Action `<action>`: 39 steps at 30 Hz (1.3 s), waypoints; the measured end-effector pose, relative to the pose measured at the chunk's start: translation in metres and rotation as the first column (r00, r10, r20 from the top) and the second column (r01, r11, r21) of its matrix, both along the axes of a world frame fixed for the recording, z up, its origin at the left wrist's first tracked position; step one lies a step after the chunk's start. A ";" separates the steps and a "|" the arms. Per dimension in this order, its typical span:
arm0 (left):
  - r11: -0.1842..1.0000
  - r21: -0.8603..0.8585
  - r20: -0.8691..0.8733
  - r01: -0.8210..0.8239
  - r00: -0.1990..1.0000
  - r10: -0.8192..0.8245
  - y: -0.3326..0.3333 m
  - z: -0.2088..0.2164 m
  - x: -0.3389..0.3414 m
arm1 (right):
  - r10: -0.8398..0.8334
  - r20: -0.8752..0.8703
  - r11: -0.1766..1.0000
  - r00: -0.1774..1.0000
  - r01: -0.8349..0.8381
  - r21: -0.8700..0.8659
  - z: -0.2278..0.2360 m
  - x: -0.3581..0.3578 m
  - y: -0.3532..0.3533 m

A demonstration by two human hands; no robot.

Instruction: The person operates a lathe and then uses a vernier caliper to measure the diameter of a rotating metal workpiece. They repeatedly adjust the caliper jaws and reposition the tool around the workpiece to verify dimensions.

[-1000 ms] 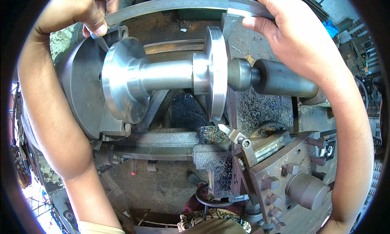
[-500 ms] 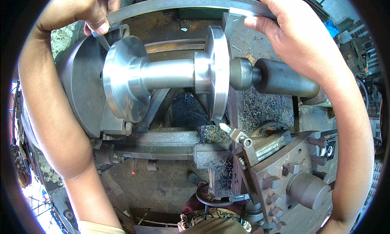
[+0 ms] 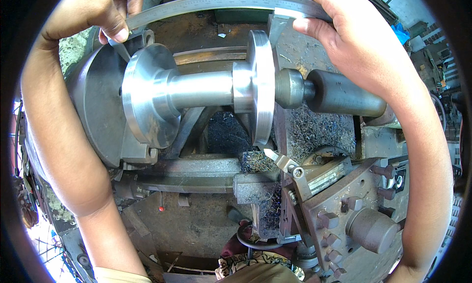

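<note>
A long steel caliper point(image 3: 206, 2) is pinched by the left hand point(image 3: 88, 13) at one end and grasped by the right hand point(image 3: 361, 47) at the other; it is held along the far side of a shiny two-flanged workpiece point(image 3: 204, 89), mounted between chuck point(image 3: 96, 106) and tailstock point(image 3: 344, 93).

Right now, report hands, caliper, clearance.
Left fingers and right fingers gripping caliper. Caliper spans flanged workpiece; contact unclear. Cutting tool close to right flange.
</note>
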State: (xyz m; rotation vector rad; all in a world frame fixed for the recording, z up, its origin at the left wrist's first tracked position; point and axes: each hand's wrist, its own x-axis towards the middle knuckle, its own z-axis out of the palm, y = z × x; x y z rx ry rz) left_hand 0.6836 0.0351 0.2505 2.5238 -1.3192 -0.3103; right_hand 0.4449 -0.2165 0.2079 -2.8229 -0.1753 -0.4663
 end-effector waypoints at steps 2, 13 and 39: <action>1.000 0.003 -0.009 -0.013 1.000 0.013 0.000 0.000 0.000 | -0.006 -0.005 1.000 1.000 0.006 -0.014 0.001 -0.002 0.000; 1.000 0.012 0.028 -0.011 1.000 0.011 -0.001 -0.001 -0.001 | -0.032 -0.063 0.999 0.998 0.033 0.011 0.008 -0.002 0.007; 0.909 0.358 0.061 -0.214 0.977 0.206 -0.043 0.025 -0.046 | -0.113 -0.005 0.993 0.994 0.113 -0.026 -0.022 0.013 -0.013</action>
